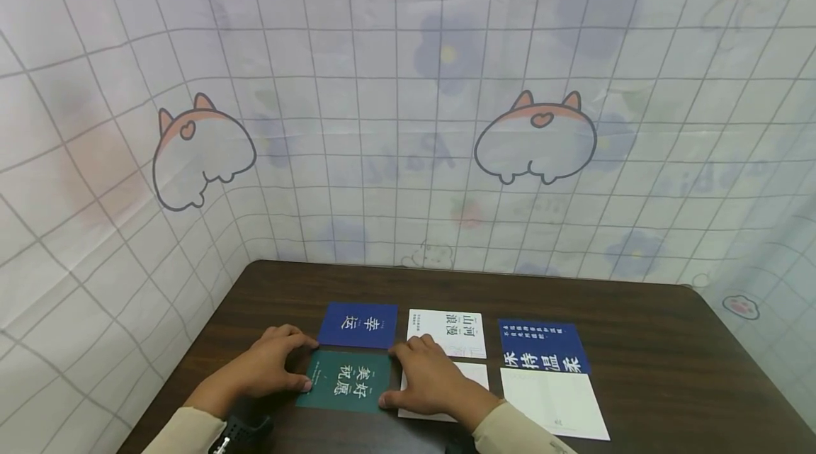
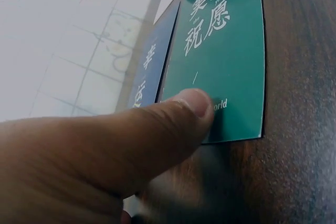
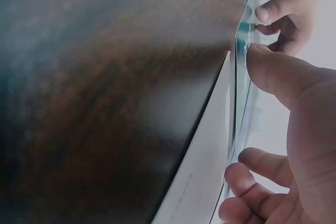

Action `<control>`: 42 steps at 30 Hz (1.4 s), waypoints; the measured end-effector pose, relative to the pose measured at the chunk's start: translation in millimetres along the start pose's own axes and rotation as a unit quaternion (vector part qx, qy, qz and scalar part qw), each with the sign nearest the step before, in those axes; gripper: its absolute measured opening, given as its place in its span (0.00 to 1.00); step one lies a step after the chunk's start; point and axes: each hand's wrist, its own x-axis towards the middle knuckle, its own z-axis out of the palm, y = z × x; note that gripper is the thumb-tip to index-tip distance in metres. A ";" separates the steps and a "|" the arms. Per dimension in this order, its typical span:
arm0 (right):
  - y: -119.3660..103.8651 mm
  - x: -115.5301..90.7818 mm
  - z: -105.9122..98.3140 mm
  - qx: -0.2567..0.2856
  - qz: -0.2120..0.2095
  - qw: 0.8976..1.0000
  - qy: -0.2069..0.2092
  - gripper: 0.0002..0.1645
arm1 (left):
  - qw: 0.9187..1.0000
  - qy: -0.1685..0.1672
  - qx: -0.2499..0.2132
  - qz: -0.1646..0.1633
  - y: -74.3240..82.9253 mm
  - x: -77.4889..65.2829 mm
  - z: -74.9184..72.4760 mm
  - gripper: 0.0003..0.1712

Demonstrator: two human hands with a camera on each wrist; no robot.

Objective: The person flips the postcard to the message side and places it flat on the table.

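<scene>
A green card [image 1: 347, 382] with white Chinese lettering lies on the dark wood table, between the two hands. My left hand [image 1: 266, 363] is at its left side, with thumb and forefinger spread apart; in the left wrist view the thumb [image 2: 178, 116] lies over the card's end. At the card's right side is my right hand [image 1: 428, 377], its thumb at the lower right edge and its fingers near the upper right corner. That hand partly covers a white card [image 1: 473, 373]. Just behind the green card lies a blue card [image 1: 358, 325].
Behind the right hand is a white card with dark lettering [image 1: 455, 333]. Farther right, a blue card with larger lettering [image 1: 545, 344] lies behind a plain cream card [image 1: 554, 401]. A grid-patterned cloth [image 1: 395, 192] hangs beyond the table's [image 1: 669, 369] back edge.
</scene>
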 end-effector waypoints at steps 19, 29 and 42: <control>-0.4 3.1 2.3 -0.008 0.009 1.000 0.002 0.47 | 1.000 0.002 0.015 -0.001 4.6 3.7 -0.4 0.36; -2.8 7.9 -0.8 -0.011 0.025 0.999 -0.019 0.48 | 1.000 -0.003 0.021 -0.015 8.0 6.1 0.0 0.34; -2.8 13.4 1.1 0.010 0.031 0.999 -0.017 0.46 | 0.999 0.002 0.028 -0.016 9.3 6.2 0.4 0.37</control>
